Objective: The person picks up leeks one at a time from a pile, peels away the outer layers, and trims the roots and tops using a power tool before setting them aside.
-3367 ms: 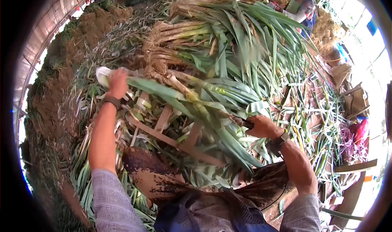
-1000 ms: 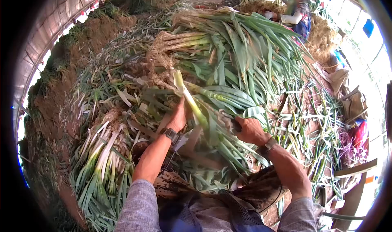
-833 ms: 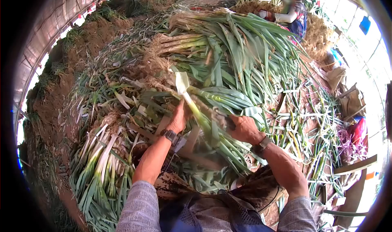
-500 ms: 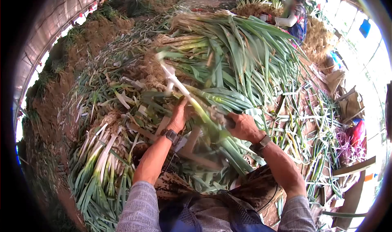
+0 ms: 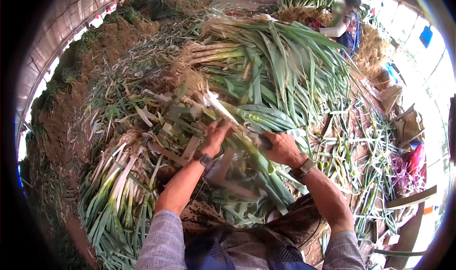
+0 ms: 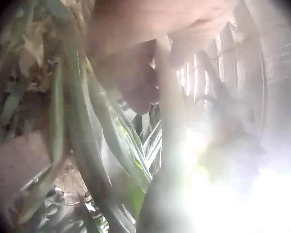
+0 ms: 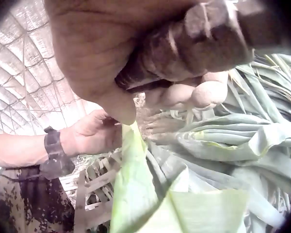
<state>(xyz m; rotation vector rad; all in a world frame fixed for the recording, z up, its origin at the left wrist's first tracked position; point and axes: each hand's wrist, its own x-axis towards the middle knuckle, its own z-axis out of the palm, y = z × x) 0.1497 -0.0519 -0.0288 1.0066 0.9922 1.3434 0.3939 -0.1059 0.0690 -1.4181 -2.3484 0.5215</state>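
Observation:
My left hand (image 5: 217,136) grips a leek (image 5: 222,107) by its stem in the middle of the head view. The white end points up and away, and the green leaves slant down over my lap. In the left wrist view, washed out by glare, the pale stem (image 6: 169,111) runs beneath the fingers. Just right of the leek, my right hand (image 5: 285,150) holds a tool by its dark, tape-wrapped handle (image 7: 184,46). The right wrist view shows the thumb tip right at the leek's light-green leaf base (image 7: 133,150). The tool's working end is blurred.
A big pile of leeks (image 5: 285,56) lies ahead, roots to the left. At lower left is a bundle of leeks with white stems (image 5: 118,180). A wooden slatted frame (image 5: 223,175) stands between the knees. Another person (image 5: 349,28) works at far right.
My left hand has come from the far left back to the leek's stem. The pale outer leaf standing at the stem's top has gone, baring white stem. The right hand has shifted slightly left.

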